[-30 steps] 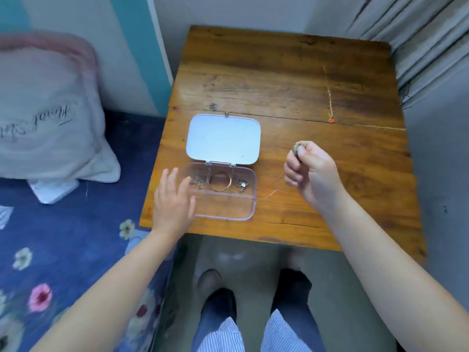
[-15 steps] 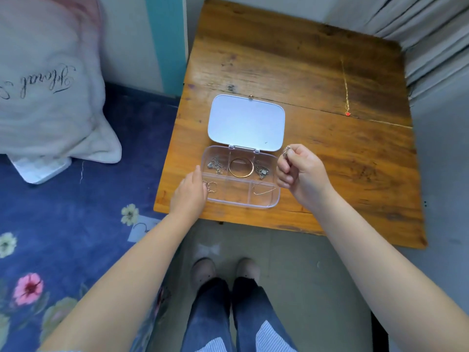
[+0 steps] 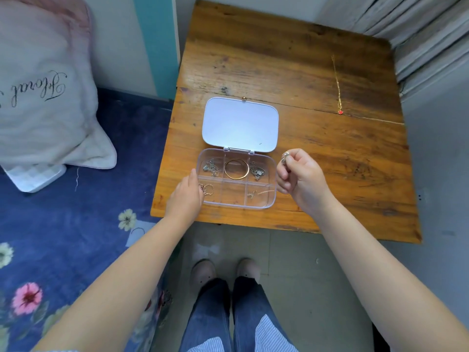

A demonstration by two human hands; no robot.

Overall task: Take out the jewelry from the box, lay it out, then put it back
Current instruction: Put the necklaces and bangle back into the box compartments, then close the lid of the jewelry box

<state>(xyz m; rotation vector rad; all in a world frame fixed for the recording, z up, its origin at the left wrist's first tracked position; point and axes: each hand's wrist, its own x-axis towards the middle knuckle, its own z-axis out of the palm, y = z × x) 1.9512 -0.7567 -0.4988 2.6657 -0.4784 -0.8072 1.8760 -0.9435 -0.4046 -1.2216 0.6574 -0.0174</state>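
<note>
A clear jewelry box (image 3: pixel 271 203) with its white lid (image 3: pixel 240 124) flipped open lies near the front edge of the wooden table (image 3: pixel 291 72). Its compartments hold a gold bangle (image 3: pixel 236 169), a silver chain (image 3: pixel 211 167), a silver pendant piece (image 3: pixel 257 171), a small gold chain (image 3: pixel 206 189) and a thin gold chain (image 3: pixel 261 193). My left hand (image 3: pixel 186 198) rests against the box's left side. My right hand (image 3: pixel 299 175) hovers by the box's right edge, pinching a small silver piece (image 3: pixel 284 158); the thin chain runs from the front right compartment towards this hand.
A gold necklace with a red heart charm (image 3: pixel 338 87) lies stretched out at the table's far right. A pillow (image 3: pixel 43 92) and a blue floral bedspread (image 3: pixel 63 237) are at the left, a curtain (image 3: pixel 418 29) at the back right. My legs and shoes show below the table.
My right hand has come left from the open table to the box's right edge, and the thin gold chain now lies in the front right compartment. My left hand stays at the box's left side.
</note>
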